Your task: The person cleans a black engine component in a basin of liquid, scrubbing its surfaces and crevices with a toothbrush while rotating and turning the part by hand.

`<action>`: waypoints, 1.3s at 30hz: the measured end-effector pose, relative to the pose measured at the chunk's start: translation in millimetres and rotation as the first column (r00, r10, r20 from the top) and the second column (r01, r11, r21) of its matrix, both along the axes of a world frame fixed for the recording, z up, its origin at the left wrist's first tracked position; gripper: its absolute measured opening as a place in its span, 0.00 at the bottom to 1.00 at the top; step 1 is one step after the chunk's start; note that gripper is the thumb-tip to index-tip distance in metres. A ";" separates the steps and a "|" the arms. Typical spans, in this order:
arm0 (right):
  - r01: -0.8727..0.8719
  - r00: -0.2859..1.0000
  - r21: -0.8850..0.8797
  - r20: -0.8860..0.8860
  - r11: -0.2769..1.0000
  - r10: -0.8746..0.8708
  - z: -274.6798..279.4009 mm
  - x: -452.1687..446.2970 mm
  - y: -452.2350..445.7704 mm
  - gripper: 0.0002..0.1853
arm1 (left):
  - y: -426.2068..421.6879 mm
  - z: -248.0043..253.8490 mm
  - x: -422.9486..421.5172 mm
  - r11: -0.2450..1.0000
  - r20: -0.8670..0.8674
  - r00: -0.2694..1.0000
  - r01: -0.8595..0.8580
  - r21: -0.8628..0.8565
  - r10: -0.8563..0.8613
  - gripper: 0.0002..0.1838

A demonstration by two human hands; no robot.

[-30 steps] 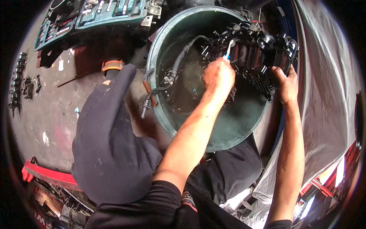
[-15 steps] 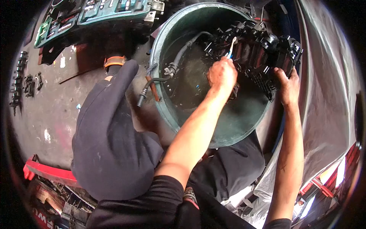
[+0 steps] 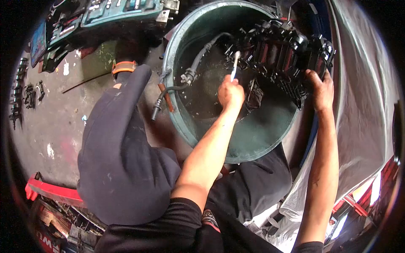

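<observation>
My left hand (image 3: 231,95) is closed around the handle of a toothbrush (image 3: 234,67), its bristle head pointing up and away, over the inside of a large green tub (image 3: 194,135). A black, many-ribbed engine part (image 3: 274,55) lies tilted across the tub's far right side. Gripping that part's right end is my right hand (image 3: 321,88), thumb on the near face and the other fingers partly hidden behind. The brush head appears just left of the part; whether they touch I cannot tell. Dark liquid (image 3: 206,97) covers the tub's bottom.
A hose (image 3: 196,65) with a fitting hangs over the tub's left rim. Teal socket cases (image 3: 114,14) stand at upper left. Metal parts (image 3: 19,88) lie on the grey floor (image 3: 55,109). Plastic sheeting (image 3: 358,84) drapes down the right, and a red bar (image 3: 55,189) sits lower left.
My left hand has moved left and slightly nearer to me with the toothbrush, away from the engine part's middle. My right hand stays on the part's right end.
</observation>
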State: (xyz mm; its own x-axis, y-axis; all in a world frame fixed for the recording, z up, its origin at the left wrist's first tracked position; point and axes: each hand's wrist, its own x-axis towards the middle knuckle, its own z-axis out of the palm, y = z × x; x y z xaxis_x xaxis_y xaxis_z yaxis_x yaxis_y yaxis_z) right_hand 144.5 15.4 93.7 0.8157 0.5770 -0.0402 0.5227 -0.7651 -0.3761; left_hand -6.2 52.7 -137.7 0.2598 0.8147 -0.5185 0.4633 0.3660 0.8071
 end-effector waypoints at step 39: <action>-0.069 0.997 -0.029 -0.018 0.997 0.069 5.0 -14.1 5.4 0.27 | 92.2 20.8 30.9 0.822 -0.298 0.840 0.524 0.222 -0.454 0.14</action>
